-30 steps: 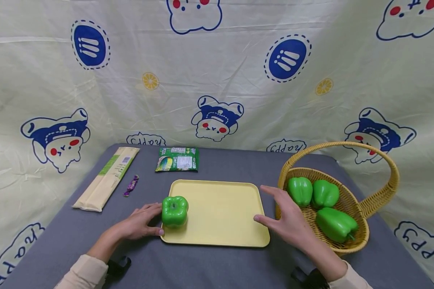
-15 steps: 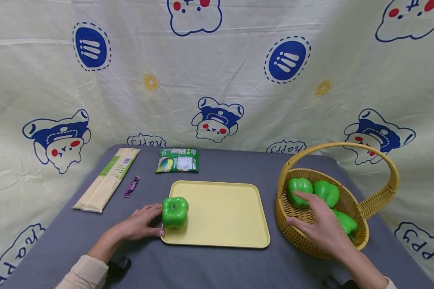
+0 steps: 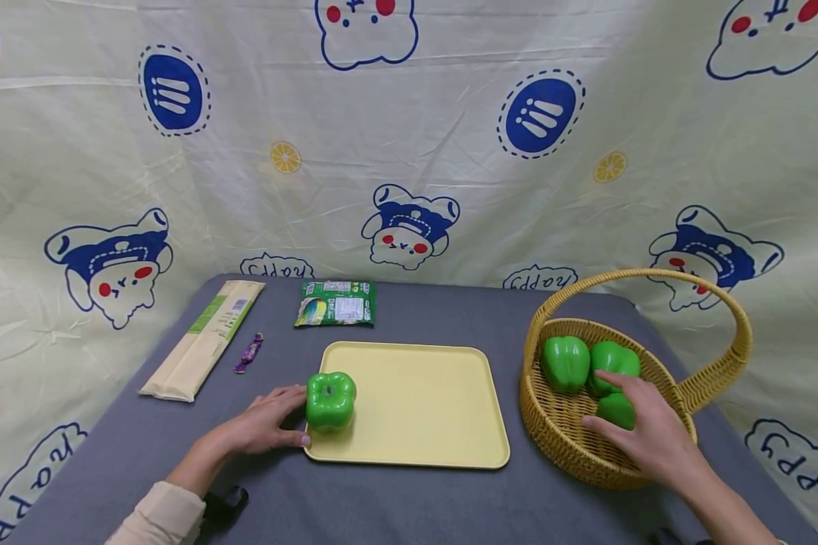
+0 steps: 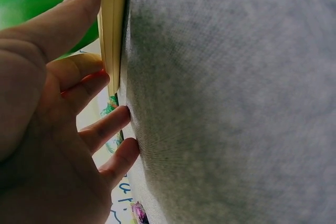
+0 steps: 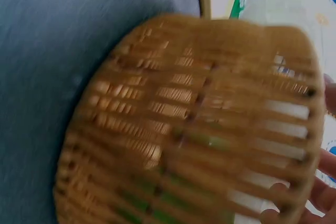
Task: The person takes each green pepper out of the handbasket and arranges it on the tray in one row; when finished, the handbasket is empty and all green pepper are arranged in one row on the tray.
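In the head view a green bell pepper (image 3: 330,401) stands on the left end of a pale yellow tray (image 3: 426,405). My left hand (image 3: 269,422) rests at the tray's left edge, fingers relaxed, thumb near the front corner. The left wrist view has the thumb (image 4: 65,22) against the rim and two fingertips on the cloth. Over the wicker basket (image 3: 552,446) on the right, my right hand (image 3: 657,439) spreads thumb and fingers above a bell pepper (image 3: 616,410), partly hiding it. Two more bell peppers, one left (image 3: 565,365) and one right (image 3: 608,357), lie behind it.
A long cream packet (image 3: 204,341) lies at the left, with a purple wrapped candy (image 3: 248,353) beside it. Behind the tray is a green packet (image 3: 335,303). The basket's tall arched handle (image 3: 654,272) rises over its far side.
My right hand has moved rightward from the tray's right edge to over the basket, now covering part of the front pepper. The left hand and the pepper on the tray stay put.
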The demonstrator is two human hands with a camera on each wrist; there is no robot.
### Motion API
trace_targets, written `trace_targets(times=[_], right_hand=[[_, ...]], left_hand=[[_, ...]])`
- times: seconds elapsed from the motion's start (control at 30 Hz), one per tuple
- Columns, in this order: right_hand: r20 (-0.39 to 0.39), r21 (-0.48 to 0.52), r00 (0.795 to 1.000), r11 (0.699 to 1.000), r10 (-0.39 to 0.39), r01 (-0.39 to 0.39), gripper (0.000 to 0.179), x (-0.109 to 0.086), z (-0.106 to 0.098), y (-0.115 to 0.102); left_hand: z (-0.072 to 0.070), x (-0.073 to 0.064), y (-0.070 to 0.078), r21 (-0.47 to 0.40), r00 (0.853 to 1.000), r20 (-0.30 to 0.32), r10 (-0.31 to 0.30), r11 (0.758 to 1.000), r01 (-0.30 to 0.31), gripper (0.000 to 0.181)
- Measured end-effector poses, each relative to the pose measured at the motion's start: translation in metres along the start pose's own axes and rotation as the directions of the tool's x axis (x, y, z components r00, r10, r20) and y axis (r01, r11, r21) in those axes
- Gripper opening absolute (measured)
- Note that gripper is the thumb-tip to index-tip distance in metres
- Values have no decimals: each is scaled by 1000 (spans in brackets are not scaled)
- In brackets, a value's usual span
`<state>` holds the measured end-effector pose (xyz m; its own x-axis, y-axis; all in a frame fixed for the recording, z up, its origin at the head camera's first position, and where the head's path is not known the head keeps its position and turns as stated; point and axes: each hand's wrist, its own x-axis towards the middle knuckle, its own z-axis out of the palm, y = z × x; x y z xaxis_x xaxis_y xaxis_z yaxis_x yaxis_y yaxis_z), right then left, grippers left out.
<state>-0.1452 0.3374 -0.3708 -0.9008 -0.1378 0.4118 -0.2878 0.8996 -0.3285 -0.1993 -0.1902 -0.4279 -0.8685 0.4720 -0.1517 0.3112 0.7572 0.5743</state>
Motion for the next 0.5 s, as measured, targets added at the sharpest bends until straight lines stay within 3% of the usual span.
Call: trace_targets(times=[0.5], right_hand=[[104, -76, 994, 997, 41, -33, 70, -7, -6, 37]], left_hand=[[0, 0, -2, -1, 1000, -1, 12, 1000, -12, 81]])
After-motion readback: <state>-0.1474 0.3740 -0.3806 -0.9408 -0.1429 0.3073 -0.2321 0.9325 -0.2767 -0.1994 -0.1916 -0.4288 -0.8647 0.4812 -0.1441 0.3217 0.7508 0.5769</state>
